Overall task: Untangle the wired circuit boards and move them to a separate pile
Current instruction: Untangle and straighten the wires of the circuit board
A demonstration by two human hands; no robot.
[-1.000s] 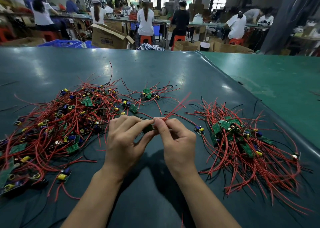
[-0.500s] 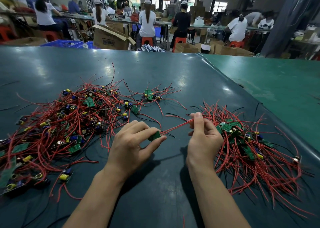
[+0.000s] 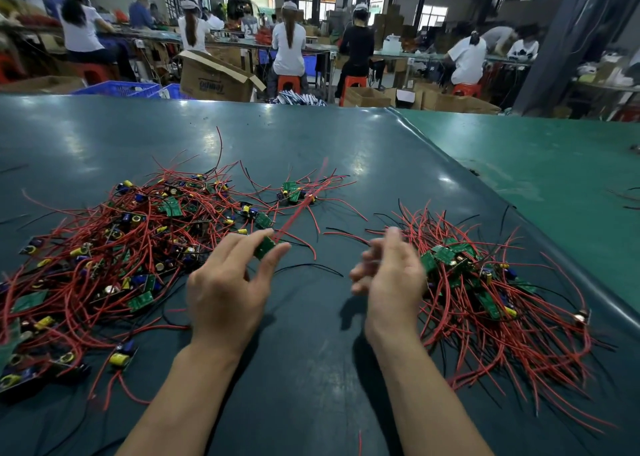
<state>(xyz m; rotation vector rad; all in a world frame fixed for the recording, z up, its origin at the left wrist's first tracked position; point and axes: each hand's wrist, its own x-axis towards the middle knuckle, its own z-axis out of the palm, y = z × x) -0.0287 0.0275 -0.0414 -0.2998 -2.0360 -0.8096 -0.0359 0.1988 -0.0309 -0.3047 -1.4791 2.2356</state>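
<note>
A small green circuit board (image 3: 264,247) is pinched between the thumb and fingers of my left hand (image 3: 230,282), and its red wires (image 3: 301,202) stand up and away, blurred. My right hand (image 3: 389,275) hovers just to the right, blurred, fingers loosely curled, holding nothing. A large tangled heap of boards with red wires (image 3: 104,247) lies on the left of the dark green table (image 3: 311,369). A second, looser pile of boards and wires (image 3: 491,292) lies to the right of my right hand.
A few boards (image 3: 292,192) lie apart beyond my hands. A raised seam (image 3: 485,185) divides this table from a lighter green surface on the right. Cardboard boxes (image 3: 214,77) and seated workers are beyond the far edge.
My right hand has let go of the red wires and drawn back toward me. The freed wires have sprung upward. My left hand still holds the board, slightly farther forward.
</note>
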